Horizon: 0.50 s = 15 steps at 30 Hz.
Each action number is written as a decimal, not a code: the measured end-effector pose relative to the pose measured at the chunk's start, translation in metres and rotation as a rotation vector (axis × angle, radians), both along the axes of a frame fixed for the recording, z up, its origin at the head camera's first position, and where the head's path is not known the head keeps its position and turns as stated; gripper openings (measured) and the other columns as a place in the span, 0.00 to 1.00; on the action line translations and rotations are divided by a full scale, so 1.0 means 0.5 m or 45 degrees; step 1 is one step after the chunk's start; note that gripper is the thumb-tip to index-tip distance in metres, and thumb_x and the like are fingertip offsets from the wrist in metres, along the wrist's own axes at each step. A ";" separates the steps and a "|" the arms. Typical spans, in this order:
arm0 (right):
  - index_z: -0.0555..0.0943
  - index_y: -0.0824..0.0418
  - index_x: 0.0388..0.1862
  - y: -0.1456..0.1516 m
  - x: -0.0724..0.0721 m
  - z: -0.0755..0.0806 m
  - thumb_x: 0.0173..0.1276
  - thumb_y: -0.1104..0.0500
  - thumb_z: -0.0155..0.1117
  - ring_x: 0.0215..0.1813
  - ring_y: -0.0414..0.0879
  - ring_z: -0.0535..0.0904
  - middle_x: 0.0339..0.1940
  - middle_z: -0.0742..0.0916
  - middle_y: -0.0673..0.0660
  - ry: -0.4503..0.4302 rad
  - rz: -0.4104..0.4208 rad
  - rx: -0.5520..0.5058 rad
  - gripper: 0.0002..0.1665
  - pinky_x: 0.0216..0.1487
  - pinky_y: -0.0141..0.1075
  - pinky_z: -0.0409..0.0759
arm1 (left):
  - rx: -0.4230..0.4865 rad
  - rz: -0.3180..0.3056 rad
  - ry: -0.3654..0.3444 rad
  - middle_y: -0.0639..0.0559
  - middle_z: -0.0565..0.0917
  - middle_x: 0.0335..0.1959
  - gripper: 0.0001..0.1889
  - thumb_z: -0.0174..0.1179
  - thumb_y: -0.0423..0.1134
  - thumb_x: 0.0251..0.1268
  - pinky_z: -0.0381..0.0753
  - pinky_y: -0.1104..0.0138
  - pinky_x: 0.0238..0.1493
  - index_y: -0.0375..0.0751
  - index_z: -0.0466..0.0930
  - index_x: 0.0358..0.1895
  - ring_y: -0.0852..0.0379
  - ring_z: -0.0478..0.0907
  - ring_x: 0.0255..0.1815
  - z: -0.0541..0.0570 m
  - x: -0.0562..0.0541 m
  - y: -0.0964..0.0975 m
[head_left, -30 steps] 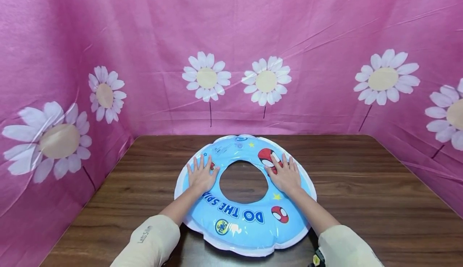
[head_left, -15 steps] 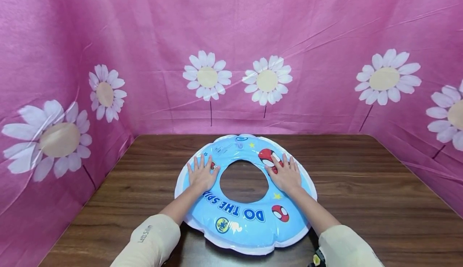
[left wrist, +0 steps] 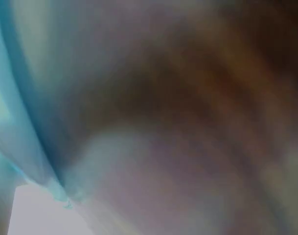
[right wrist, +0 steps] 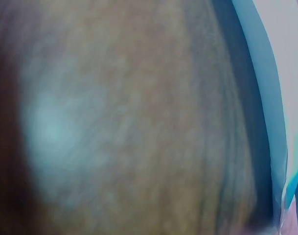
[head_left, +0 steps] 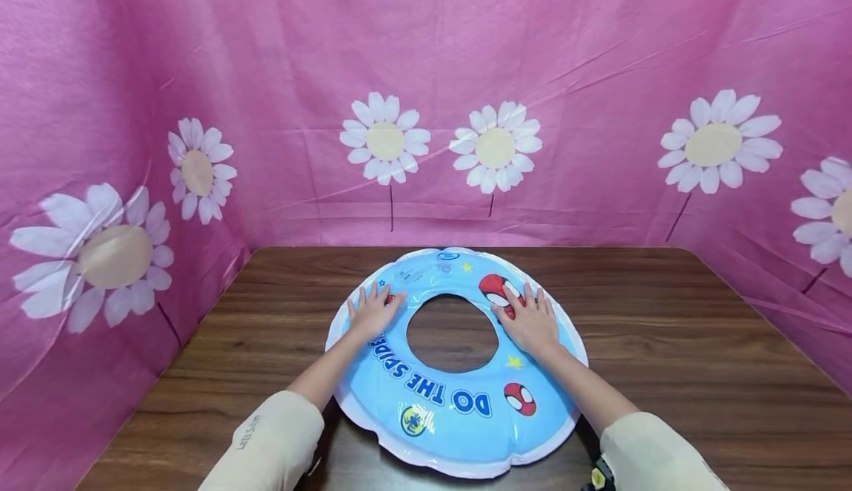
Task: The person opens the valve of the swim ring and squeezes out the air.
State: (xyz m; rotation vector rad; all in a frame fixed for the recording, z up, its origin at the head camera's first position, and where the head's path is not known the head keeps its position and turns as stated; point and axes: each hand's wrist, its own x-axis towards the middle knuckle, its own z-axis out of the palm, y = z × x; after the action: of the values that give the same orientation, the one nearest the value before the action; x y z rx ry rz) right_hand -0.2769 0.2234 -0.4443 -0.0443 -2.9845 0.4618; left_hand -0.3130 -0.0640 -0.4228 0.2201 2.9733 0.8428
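Observation:
An inflated light-blue swim ring [head_left: 459,435] with a white edge lies flat on the table, printed with red masks, yellow stars and upside-down lettering. On its left side rests my left hand [head_left: 373,315], fingers spread towards the back. My right hand [head_left: 532,322] lies on the opposite side, fingers stretched over a red mask print. Neither hand curls round the ring. Both wrist views are mostly blurred close-ups; a blue strip of the swim ring [left wrist: 14,98] shows at the left of the left wrist view, and its edge [right wrist: 266,88] at the right of the right wrist view.
The ring lies on a dark wood-grain table [head_left: 665,343], its far edge just behind the ring. A pink curtain [head_left: 426,32] with printed white daisies surrounds the table at the back and sides.
My left hand has tilted slightly, its wrist and forearm shifting a little left relative to the ring. The whole scene sits slightly further right in view. The right hand stays on the ring.

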 end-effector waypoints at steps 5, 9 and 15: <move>0.56 0.59 0.71 -0.003 0.010 0.000 0.69 0.39 0.44 0.69 0.69 0.39 0.70 0.52 0.72 0.004 0.005 -0.012 0.39 0.66 0.56 0.35 | -0.144 -0.038 -0.094 0.36 0.53 0.70 0.34 0.38 0.60 0.68 0.35 0.42 0.63 0.39 0.59 0.69 0.35 0.41 0.69 0.030 0.000 0.001; 0.56 0.59 0.71 -0.003 0.020 0.001 0.69 0.39 0.44 0.69 0.69 0.39 0.70 0.53 0.72 -0.001 0.015 -0.001 0.39 0.65 0.57 0.36 | -0.406 -0.073 -0.095 0.35 0.58 0.67 0.35 0.38 0.61 0.68 0.40 0.40 0.62 0.38 0.61 0.67 0.34 0.47 0.68 0.047 -0.001 0.015; 0.58 0.59 0.71 -0.002 0.029 0.002 0.69 0.40 0.45 0.69 0.68 0.41 0.70 0.54 0.71 0.028 0.019 0.013 0.38 0.66 0.57 0.38 | -0.485 -0.148 0.183 0.37 0.54 0.70 0.39 0.37 0.64 0.66 0.41 0.41 0.63 0.38 0.56 0.69 0.37 0.45 0.69 0.018 -0.025 0.034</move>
State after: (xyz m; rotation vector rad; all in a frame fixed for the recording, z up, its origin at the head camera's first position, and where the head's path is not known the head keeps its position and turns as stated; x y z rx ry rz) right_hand -0.2622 0.2224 -0.4432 -0.0162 -2.9671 0.4452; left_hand -0.3255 -0.0468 -0.4138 0.4451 3.1370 0.2483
